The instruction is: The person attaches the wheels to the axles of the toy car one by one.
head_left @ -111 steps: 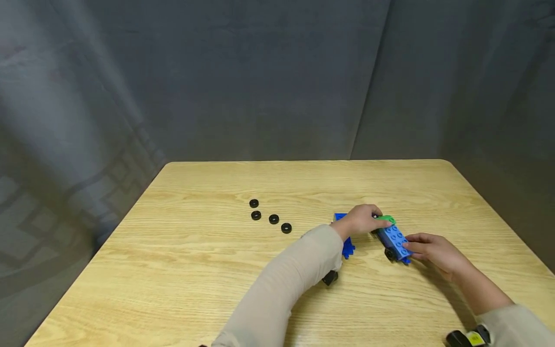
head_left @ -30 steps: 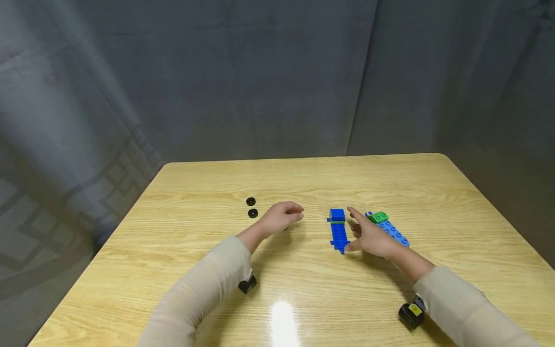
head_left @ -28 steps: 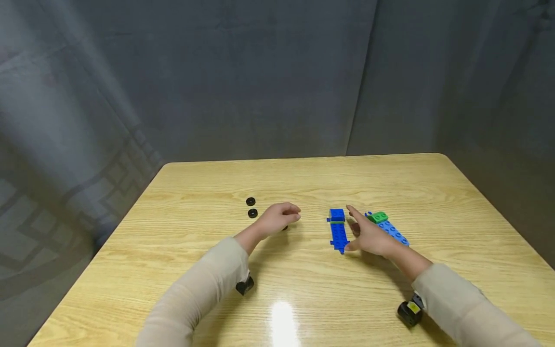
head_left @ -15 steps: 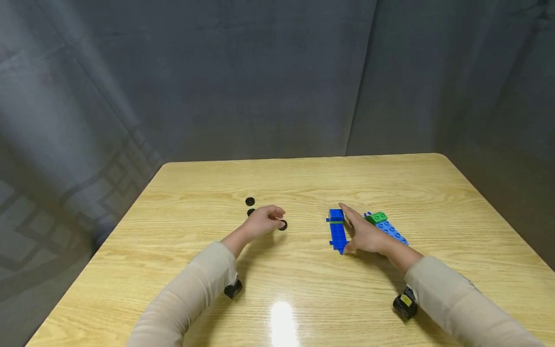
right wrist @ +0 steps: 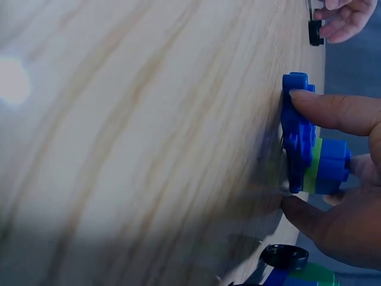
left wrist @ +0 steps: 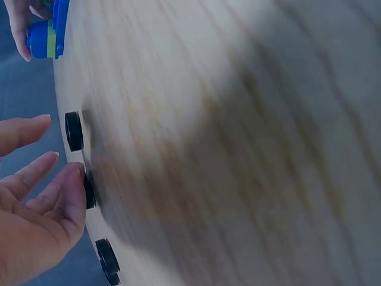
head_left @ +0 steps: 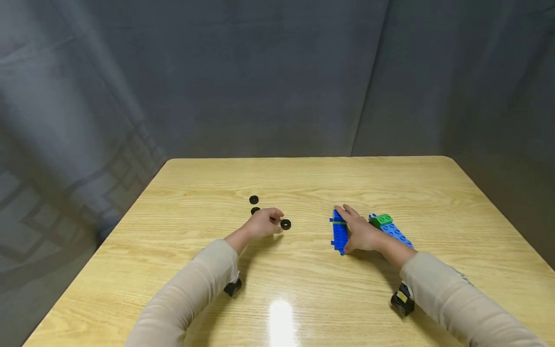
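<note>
My right hand (head_left: 363,233) grips a blue toy car chassis (head_left: 339,236), thumb at its near end and fingers over the raised block at its far end. In the right wrist view the thumb presses on the chassis (right wrist: 299,128), and a lime-green layer shows under its blue block. Among small black toy wheels, my left hand (head_left: 260,224) has its fingers parted. One wheel (head_left: 285,224) lies just right of its fingertips. In the left wrist view a fingertip is at the middle wheel (left wrist: 90,190); whether it touches cannot be told. Another wheel (left wrist: 74,131) sits beyond it.
Right of my right hand stands a second toy car (head_left: 392,231), light blue with a green front piece. Two more wheels lie behind my left hand, the farther wheel (head_left: 254,199) in plain sight. All this is on a wooden table (head_left: 303,183) before grey curtains.
Both hands have left the blue-and-green car. My left hand moved left to the wheels, drawing back further over the last second. My right hand moved onto the chassis and closed around it.
</note>
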A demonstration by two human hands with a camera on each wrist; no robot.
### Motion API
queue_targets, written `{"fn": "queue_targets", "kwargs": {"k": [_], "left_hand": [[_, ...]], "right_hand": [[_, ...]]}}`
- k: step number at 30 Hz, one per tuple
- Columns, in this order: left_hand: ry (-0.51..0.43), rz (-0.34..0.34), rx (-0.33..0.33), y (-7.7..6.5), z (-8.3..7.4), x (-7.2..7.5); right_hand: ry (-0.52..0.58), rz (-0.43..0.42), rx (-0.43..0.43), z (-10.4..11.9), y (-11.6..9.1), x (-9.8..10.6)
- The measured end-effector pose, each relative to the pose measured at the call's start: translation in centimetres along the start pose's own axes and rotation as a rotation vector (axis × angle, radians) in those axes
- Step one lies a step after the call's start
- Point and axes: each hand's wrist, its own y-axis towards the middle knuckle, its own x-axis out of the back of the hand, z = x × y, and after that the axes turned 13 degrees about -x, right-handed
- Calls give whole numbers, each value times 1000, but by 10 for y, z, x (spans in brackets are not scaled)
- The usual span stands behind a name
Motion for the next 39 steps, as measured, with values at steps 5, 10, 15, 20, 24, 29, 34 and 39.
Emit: {"fn": "queue_targets", "kwargs": {"k": [5, 10, 15, 20, 24, 29, 34, 39], "left_hand": [[9, 15, 14, 0, 1, -3], [19, 29, -1, 1, -2, -7], [46, 41, -25, 1, -6, -9], [73, 52, -38, 3, -6, -10], [123, 56, -54, 4, -6, -11], [179, 61, -78, 4, -4, -12], [218, 73, -87, 4, -5, -13], [254, 75, -100, 5, -4, -14]], "right_hand": [[-4, -27, 10, 2, -3, -3], [15, -51, -46, 4, -7, -5], [21, -77, -81, 4, -12, -6], [26, -102, -86, 4, -15, -8], [29, -138, -57, 4, -17, -10], [40, -196, -26, 5, -18, -13], [99, -197, -46, 5, -18, -15], [128, -214, -70, 4, -19, -15]]}}
